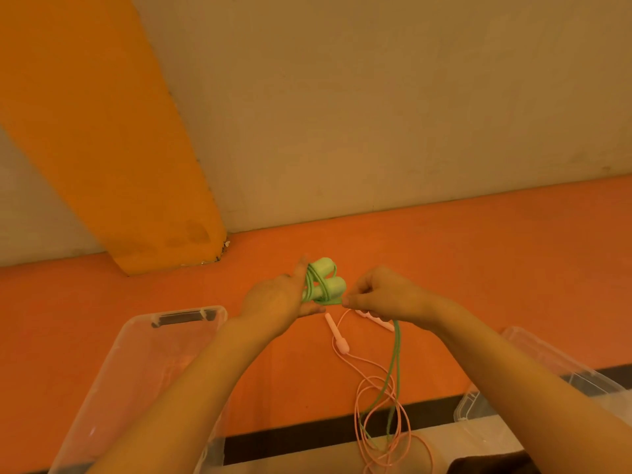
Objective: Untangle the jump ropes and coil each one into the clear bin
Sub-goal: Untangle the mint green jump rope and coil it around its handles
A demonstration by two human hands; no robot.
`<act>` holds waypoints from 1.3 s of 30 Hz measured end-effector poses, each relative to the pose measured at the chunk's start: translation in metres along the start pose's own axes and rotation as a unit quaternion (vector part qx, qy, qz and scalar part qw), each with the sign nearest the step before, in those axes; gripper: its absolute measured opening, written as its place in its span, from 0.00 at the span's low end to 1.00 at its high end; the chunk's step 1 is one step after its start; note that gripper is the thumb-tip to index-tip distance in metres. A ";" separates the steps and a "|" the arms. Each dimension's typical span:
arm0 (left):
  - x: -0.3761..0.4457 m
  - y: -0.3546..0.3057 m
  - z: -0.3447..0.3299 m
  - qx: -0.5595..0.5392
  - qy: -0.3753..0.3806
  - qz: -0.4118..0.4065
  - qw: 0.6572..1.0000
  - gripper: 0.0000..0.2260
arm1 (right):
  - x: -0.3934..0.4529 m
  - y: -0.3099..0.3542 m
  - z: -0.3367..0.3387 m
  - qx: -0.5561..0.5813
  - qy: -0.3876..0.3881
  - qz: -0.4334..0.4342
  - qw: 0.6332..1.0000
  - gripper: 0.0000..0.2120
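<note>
Green jump rope (323, 283): both handles + several wraps bundled together, held up over the orange mat (478, 268). Left hand (273, 302) grips the bundle, fingers curled round handles. Right hand (376, 295) pinches the green cord just beside the bundle; rest of cord hangs down to the floor. Pink jump rope (376, 405) lies loose on mat below, handles near the hands, its loops crossing the green cord. Clear bin (143, 354) at left, under left forearm; clear lid (564, 374) at right.
</note>
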State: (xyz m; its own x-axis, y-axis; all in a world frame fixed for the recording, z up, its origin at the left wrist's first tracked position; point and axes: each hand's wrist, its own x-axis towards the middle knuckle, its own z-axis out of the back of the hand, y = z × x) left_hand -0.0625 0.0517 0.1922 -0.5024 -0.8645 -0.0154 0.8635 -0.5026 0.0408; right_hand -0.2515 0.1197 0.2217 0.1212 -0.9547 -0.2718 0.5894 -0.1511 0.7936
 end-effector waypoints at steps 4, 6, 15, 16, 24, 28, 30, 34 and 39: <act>-0.005 -0.001 0.002 0.063 0.025 -0.018 0.998 0.45 | 0.001 0.001 0.005 -0.042 -0.025 -0.002 0.999 0.14; -0.007 -0.003 0.003 0.087 0.030 -0.042 0.995 0.46 | 0.001 0.002 0.008 0.001 -0.030 0.016 0.999 0.15; -0.009 -0.011 0.002 0.099 0.054 -0.117 0.987 0.47 | 0.004 -0.006 0.013 0.030 -0.112 0.066 0.991 0.14; -0.010 -0.013 0.003 0.103 0.059 -0.132 0.984 0.47 | 0.005 -0.008 0.015 0.029 -0.126 0.066 0.989 0.15; -0.018 -0.031 0.015 0.107 0.042 -0.197 0.974 0.47 | 0.008 -0.011 0.015 0.183 -0.135 0.068 0.971 0.07; -0.021 -0.031 0.016 0.108 0.032 -0.208 0.972 0.47 | 0.010 -0.015 0.017 0.201 -0.130 0.062 0.969 0.05; -0.022 -0.032 0.016 0.106 0.014 -0.218 0.970 0.47 | 0.013 -0.018 0.017 0.201 -0.136 0.053 0.968 0.04; -0.027 -0.037 0.011 0.096 -0.020 -0.268 0.958 0.47 | 0.019 -0.031 0.021 0.147 -0.133 0.022 0.980 0.06; -0.029 -0.040 0.008 0.073 -0.025 -0.310 0.948 0.43 | 0.019 -0.044 0.025 0.156 -0.074 -0.014 0.985 0.04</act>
State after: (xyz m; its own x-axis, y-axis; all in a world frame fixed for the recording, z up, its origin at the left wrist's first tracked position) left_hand -0.0828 0.0975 0.1985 -0.9161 -0.3995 -0.0344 0.3878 -0.9046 0.1767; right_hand -0.2947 0.1018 0.1954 -0.0228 -0.9724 -0.2323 0.3145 -0.2275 0.9216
